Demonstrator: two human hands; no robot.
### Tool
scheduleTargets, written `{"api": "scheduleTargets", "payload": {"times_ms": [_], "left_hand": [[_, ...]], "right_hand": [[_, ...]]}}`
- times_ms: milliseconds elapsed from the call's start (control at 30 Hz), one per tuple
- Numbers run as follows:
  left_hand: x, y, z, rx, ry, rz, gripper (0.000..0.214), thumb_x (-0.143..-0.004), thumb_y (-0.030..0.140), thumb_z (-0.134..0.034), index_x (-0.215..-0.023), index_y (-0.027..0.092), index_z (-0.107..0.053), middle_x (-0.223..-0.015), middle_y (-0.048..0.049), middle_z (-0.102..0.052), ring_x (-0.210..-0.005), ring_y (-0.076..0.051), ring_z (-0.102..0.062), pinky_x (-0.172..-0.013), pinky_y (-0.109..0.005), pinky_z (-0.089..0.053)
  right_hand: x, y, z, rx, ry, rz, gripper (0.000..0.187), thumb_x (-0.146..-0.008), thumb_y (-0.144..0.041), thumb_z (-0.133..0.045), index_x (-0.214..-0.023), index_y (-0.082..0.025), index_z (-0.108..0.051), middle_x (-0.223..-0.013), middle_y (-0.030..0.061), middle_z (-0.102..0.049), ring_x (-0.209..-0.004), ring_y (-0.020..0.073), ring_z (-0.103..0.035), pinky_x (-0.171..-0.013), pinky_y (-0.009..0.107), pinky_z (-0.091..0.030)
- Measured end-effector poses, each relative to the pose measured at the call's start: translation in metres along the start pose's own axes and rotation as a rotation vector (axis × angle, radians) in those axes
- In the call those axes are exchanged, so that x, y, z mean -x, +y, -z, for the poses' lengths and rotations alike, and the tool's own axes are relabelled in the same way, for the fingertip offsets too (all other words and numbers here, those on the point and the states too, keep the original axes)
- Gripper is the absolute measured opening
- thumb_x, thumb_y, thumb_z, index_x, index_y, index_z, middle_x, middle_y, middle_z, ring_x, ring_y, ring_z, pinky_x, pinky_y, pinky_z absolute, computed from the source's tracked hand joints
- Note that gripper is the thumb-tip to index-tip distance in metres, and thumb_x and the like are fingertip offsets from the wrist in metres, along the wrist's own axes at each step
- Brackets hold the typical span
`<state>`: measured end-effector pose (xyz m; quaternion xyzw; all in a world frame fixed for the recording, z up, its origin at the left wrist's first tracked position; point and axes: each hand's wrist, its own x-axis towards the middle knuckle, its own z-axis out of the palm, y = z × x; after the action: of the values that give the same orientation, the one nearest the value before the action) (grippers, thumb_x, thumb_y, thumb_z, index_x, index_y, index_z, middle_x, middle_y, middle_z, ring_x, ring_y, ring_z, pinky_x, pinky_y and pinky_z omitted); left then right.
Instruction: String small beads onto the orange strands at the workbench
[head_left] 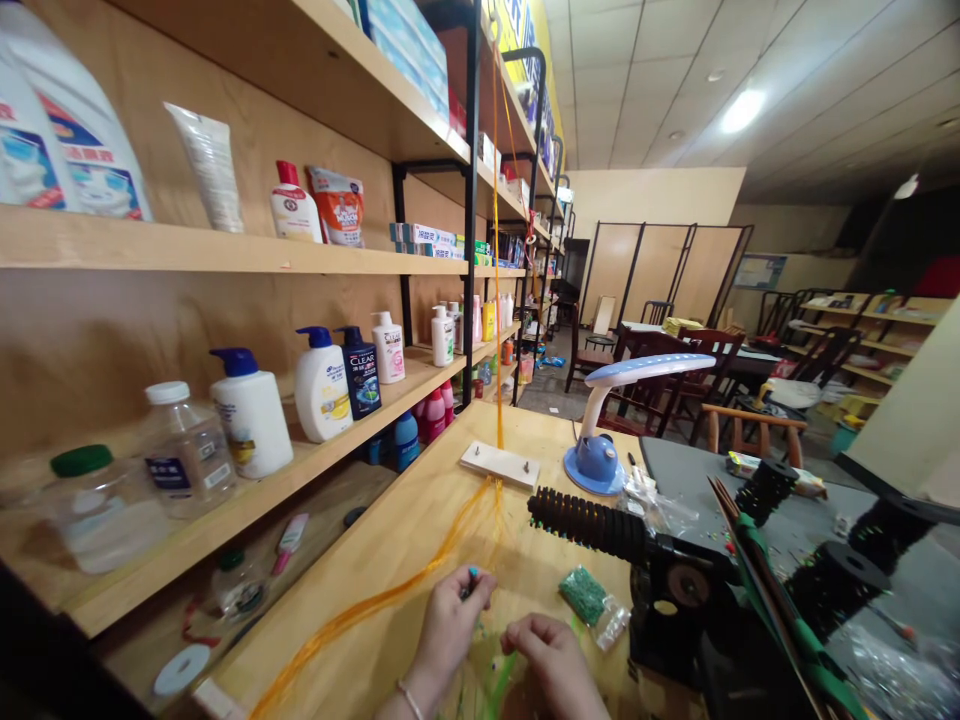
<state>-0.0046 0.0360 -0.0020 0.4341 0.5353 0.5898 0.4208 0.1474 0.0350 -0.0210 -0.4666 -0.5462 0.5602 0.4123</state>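
My left hand (454, 620) is closed in a pinch above the wooden tabletop (367, 590), with a tiny blue thing (473, 572) showing at its fingertips. To its right, my right hand (553, 655) also has its fingers pinched together; what they hold is too small or hidden. Bright green strands (496, 685) lie blurred between and below the hands. Orange threads (420, 575) come from under a pale clamping bar (499, 465) with two bolts, and a thick bundle sweeps left and toward me. Beside my right hand lies a clear bag of green beads (583, 594).
A black ridged roller (585, 525) on a dark stand juts in from the right, near a blue desk lamp (596, 465). Wooden shelves (360, 410) with bottles line the left. An orange cord (496, 250) rises from the bar. A grey table (690, 470) stands beyond.
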Motion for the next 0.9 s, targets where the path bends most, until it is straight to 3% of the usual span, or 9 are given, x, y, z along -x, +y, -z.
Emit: {"api": "scheduleTargets", "payload": {"times_ms": [300, 900], "left_hand": [[-0.013, -0.004, -0.001, 0.018, 0.041, 0.067, 0.041, -0.064, 0.056, -0.073, -0.056, 0.02, -0.056, -0.043, 0.0102, -0.039, -0.041, -0.01, -0.033, -0.042, -0.021, -0.024], [-0.005, -0.002, 0.001, 0.023, 0.043, 0.09, 0.046, -0.062, 0.061, -0.072, -0.057, 0.018, -0.057, -0.043, 0.0114, -0.036, -0.04, -0.008, -0.028, -0.042, -0.021, -0.021]], "right_hand": [[0.0, 0.0, 0.005, 0.038, 0.026, -0.034, 0.026, -0.065, -0.041, -0.065, -0.053, -0.018, -0.07, -0.05, -0.001, -0.06, -0.05, 0.0139, -0.044, -0.055, 0.027, -0.031], [0.004, 0.005, 0.007, 0.156, 0.018, 0.02, 0.023, -0.067, -0.032, -0.064, -0.051, -0.016, -0.067, -0.045, -0.0031, -0.054, -0.049, 0.0139, -0.047, -0.052, 0.026, -0.031]]}}
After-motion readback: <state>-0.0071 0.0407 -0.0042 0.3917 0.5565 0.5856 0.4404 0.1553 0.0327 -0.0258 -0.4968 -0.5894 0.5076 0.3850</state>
